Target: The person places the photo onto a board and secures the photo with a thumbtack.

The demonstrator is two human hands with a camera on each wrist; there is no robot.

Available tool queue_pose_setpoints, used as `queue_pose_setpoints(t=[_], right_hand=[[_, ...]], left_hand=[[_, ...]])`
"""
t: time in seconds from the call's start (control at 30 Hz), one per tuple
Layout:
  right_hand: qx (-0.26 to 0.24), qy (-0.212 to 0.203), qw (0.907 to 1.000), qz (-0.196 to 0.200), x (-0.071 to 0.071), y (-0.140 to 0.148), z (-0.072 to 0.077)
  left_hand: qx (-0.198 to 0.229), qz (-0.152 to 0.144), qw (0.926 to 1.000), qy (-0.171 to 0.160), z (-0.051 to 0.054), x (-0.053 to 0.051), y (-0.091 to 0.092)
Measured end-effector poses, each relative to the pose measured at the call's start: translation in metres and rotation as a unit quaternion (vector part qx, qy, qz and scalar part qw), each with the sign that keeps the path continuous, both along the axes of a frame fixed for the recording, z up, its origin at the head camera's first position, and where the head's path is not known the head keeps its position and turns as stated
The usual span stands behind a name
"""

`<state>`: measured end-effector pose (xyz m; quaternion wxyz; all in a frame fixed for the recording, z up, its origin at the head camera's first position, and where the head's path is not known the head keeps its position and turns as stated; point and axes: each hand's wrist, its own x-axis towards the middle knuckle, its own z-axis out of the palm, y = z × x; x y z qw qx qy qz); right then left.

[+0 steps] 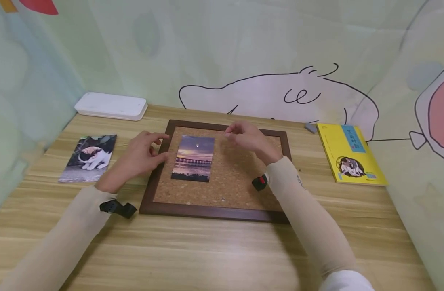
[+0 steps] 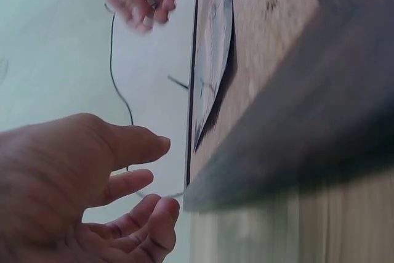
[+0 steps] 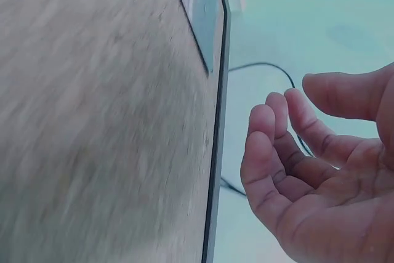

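Observation:
A sunset photo of a pier lies on the left half of a brown-framed corkboard. One small clear pin sits near the photo's top; the left wrist view shows the photo's edge standing slightly off the cork. My left hand is at the frame's left side, thumb and fingers apart, holding nothing visible. Over the upper middle of the board, right of the photo, hovers my right hand. Its fingers are loosely bent, the thumb is apart from them, and nothing shows between.
A cat photo lies left of the board. Behind it sits a white case against the wall. To the right are a yellow book and a small grey block. A tiny shiny piece rests low on the cork.

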<state>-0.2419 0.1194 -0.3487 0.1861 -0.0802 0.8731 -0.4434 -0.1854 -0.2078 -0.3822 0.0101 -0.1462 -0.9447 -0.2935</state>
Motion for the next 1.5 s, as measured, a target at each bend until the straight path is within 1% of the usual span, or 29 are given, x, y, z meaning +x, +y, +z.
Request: queue_pose_setpoints(t=[0.1, 0.17, 0.4, 0.47, 0.57, 0.67, 0.77, 0.9, 1.03, 1.1, 1.23, 1.3, 1.4, 1.5], right_hand=[[0.009, 0.001, 0.9999, -0.007, 0.006, 0.017, 0.000], [0.016, 0.004, 0.9998, -0.013, 0.011, 0.029, -0.002], [0.030, 0.024, 0.9988, -0.031, 0.024, 0.068, -0.008], [0.039, 0.031, 0.9982, -0.034, 0.027, 0.077, -0.008], [0.053, 0.031, 0.9971, -0.045, 0.030, 0.089, -0.008], [0.057, 0.023, 0.9965, -0.055, 0.032, 0.100, -0.008], [0.056, 0.020, 0.9962, -0.064, 0.034, 0.112, -0.008], [0.058, 0.031, 0.9955, -0.069, 0.038, 0.129, -0.008], [0.080, 0.027, 0.9929, -0.084, 0.041, 0.146, -0.009], [0.095, 0.014, 0.9908, -0.095, 0.042, 0.154, -0.011], [0.125, -0.031, 0.9851, -0.114, 0.044, 0.167, -0.013], [0.133, -0.053, 0.9820, -0.124, 0.046, 0.172, -0.014], [0.143, -0.068, 0.9774, -0.140, 0.048, 0.179, -0.017], [0.149, -0.081, 0.9726, -0.159, 0.050, 0.184, -0.020]], left_hand=[[-0.002, 0.016, 0.9996, 0.021, -0.001, 0.003, -0.014], [-0.007, 0.026, 0.9992, 0.030, -0.003, 0.004, -0.024], [-0.032, 0.067, 0.9970, 0.024, -0.005, 0.010, -0.058], [-0.032, 0.075, 0.9961, 0.032, -0.006, 0.010, -0.069], [-0.028, 0.085, 0.9948, 0.050, -0.008, 0.012, -0.084], [-0.027, 0.092, 0.9941, 0.050, -0.011, 0.013, -0.098], [-0.027, 0.102, 0.9939, 0.030, -0.013, 0.013, -0.111], [-0.032, 0.115, 0.9929, 0.003, -0.012, 0.014, -0.127], [-0.037, 0.131, 0.9907, -0.007, -0.012, 0.016, -0.142], [-0.041, 0.140, 0.9893, -0.008, -0.012, 0.018, -0.148], [-0.053, 0.157, 0.9862, -0.009, -0.013, 0.021, -0.159], [-0.062, 0.165, 0.9841, -0.017, -0.014, 0.023, -0.162], [-0.077, 0.190, 0.9777, -0.046, -0.015, 0.024, -0.163], [-0.094, 0.208, 0.9698, -0.085, -0.014, 0.023, -0.161]])
